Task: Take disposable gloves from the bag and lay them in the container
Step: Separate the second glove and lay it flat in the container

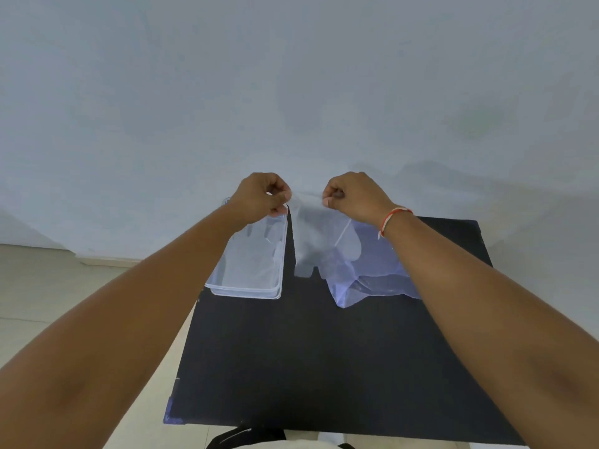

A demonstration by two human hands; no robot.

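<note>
A thin clear disposable glove (309, 236) hangs fingers-down above the black table, stretched between both hands by its cuff. My left hand (264, 197) pinches the cuff's left corner and my right hand (351, 196) pinches the right corner. Below the left hand stands a clear rectangular plastic container (246, 288) with at least one see-through glove lying flat in it. Under and right of the hanging glove lies the crumpled bluish plastic bag (372, 273), partly hidden by my right forearm.
The black table top (308, 351) reaches to a near edge at the bottom of the view. A pale wall stands right behind the table. Tiled floor (48, 286) lies to the left. A red and white thread (390, 218) circles my right wrist.
</note>
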